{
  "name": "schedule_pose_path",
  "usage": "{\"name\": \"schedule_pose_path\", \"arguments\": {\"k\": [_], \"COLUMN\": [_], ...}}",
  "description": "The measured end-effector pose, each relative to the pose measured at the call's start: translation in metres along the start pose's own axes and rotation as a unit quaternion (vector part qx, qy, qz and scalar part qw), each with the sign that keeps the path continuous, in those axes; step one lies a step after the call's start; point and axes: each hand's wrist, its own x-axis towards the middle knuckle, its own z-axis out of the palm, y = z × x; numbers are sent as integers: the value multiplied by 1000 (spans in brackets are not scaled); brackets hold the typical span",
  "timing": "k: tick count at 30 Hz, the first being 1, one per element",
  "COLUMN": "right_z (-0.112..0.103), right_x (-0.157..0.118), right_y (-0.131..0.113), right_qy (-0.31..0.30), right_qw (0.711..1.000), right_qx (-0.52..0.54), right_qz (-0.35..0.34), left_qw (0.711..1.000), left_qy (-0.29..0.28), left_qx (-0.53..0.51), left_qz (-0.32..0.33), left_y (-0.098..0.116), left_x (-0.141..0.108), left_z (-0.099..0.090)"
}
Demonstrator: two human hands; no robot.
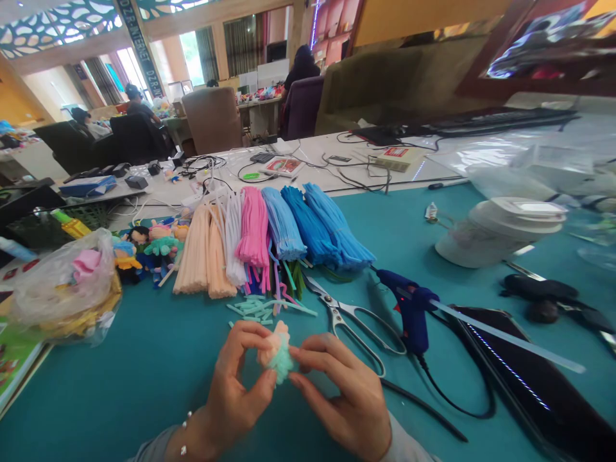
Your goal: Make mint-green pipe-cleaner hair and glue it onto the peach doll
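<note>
Between my two hands is a small fuzzy pipe-cleaner doll (281, 357), peach at the top and left, mint green below. My left hand (243, 378) pinches its left side between thumb and fingers. From the right, my right hand (339, 388) has its fingertips and thumb closed on the mint edge. Just beyond lie cut mint pipe-cleaner pieces (253, 309). Behind them are bundles of pipe cleaners: peach (205, 253), white (234, 237), pink (253, 224) and several blues (312, 224). Metal scissors (344, 308) rest open-bladed to the right of the pieces.
A blue glue gun (409, 308) with a clear stick and a cord lies right of the scissors. Further right are a dark tablet-like slab (534, 378) and a white lidded cup (500, 231). Left are finished dolls (161, 240) and a plastic bag (62, 282). People sit at far desks.
</note>
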Motion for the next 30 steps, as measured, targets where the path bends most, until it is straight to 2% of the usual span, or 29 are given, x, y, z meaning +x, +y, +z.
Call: {"name": "schedule_pose_path", "arguments": {"k": [3,10,17,25,30], "right_z": [-1,1,0,-1,1], "right_x": [2,3,9,10,8], "right_y": [-3,-6,-10,-9,-9], "right_qy": [6,9,-15,-8,-15], "right_qw": [1000,1000,995,981,971], "right_qx": [1,10,58,131,159], "right_qz": [0,4,75,146,177], "left_qw": [1000,1000,999,997,997], "left_qy": [-11,5,14,-28,-10], "left_qx": [4,18,10,45,62], "left_qz": [9,24,28,55,49], "left_y": [0,2,4,4,4], "left_x": [1,3,4,3,2], "left_z": [0,1,2,-3,-1]}}
